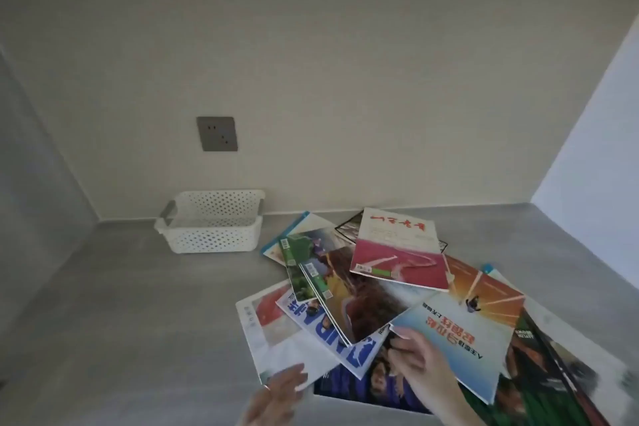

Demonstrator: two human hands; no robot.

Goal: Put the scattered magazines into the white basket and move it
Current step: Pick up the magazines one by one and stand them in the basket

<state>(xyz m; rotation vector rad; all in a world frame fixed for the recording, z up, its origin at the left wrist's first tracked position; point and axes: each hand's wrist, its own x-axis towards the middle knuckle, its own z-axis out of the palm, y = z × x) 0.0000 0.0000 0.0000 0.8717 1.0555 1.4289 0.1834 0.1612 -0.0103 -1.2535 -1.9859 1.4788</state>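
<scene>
- Magazines (366, 294) are seen spread in a loose, overlapping heap on the near right part of a grey counter (138, 304), their covers turned at different angles.
- A light-blue magazine (460, 339) with red lettering is gripped at its near left edge by the right hand (425, 367). The thumb is laid on top of the cover and the fingers are curled beneath it. This edge is raised a little above the covers under it.
- A pale magazine (273, 332) with a red patch lies at the left edge of the heap. Its near corner is touched by the left hand (273, 398), whose fingers are held fairly straight.
- A magazine with large blue letters (349, 353) is lapped over the pale one, and is itself covered in part by a stack with green spines.
- A pink-covered magazine (397, 252) is set on top at the far side of the heap, with an orange cover (491, 290) just beside it on the right.
- The white basket (214, 239) is placed at the back of the counter, close to the wall (345, 79). It stands to the left of the heap and apart from it. Its sides are perforated.
- A grey socket plate (216, 133) is fixed to the wall above the basket.
</scene>
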